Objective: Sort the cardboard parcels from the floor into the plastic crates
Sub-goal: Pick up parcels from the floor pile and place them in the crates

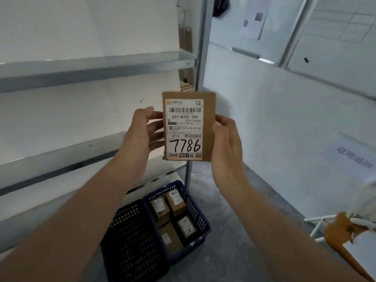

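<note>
There, at chest height in front of the metal shelving (97,66), a flat cardboard parcel (208,127) stood upright between the person's two hands, its white shipping label (184,129) facing the camera with "7786" handwritten in black across the lower part. The left hand (140,135) pressed against the parcel's left edge, fingers curling behind it and the thumb near the front, while the right hand (225,139) gripped the right edge, thumb laid over the front face and fingers wrapped round the back; so the parcel was pinched from both sides, its top and bottom free. Well below it, on the grey floor (234,231), sat two dark perforated plastic crates side by side and touching: the blue crate (195,208) on the right held several small labelled boxes (175,202), and the black crate (130,237) to its left showed no contents that I could make out.
</note>
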